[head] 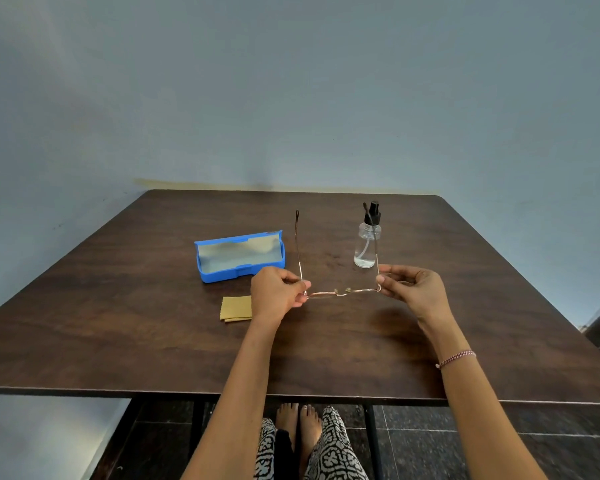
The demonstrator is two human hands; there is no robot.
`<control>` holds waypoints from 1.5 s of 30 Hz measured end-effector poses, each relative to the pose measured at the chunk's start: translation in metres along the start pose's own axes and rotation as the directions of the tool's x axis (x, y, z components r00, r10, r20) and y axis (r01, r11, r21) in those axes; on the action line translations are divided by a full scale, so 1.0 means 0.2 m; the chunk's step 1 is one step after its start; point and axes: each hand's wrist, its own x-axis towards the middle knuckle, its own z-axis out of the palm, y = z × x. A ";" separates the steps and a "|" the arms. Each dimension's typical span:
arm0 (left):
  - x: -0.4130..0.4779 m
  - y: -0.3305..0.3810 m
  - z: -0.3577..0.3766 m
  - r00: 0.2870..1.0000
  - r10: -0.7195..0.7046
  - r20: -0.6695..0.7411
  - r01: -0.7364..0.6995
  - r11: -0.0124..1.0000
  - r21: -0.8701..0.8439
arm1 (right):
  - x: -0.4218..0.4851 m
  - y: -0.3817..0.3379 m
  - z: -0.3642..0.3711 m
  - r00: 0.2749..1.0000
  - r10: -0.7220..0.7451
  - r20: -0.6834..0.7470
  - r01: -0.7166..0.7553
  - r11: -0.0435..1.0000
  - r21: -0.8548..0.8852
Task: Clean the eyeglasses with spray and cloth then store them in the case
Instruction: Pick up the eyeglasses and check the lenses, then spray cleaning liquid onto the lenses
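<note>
Both hands, left hand (278, 295) and right hand (411, 287), hold the eyeglasses (340, 292) above the tabletop (153, 341), fingers pinched on the hinges, temples unfolded. Behind the eyeglasses: spray bottle (367, 242) untouched, case (238, 256) open and empty; the cloth (235, 308) lies folded left of them. Cleaning appears not yet begun.

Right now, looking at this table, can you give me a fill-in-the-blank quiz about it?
The open case is coloured ____. The spray bottle stands upright with a ____ top. The folded cloth lies beside the ____ hand. The left hand and right hand hold the ____ above the table.
Missing words: blue; black; left; eyeglasses.
</note>
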 end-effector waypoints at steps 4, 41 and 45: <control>0.02 0.00 -0.03 0.999 -0.042 -0.006 0.043 0.988 0.149 | 0.00 0.01 0.02 0.994 0.079 0.076 -0.069 0.990 -0.120; 0.20 0.41 0.42 0.932 0.332 0.148 -0.363 0.865 0.346 | 0.32 -0.11 0.00 0.987 -0.141 0.082 0.161 0.927 -0.340; 0.24 0.40 0.46 0.922 0.354 0.155 -0.386 0.863 0.326 | 0.36 -0.08 0.00 0.982 -0.109 0.154 0.153 0.935 -0.318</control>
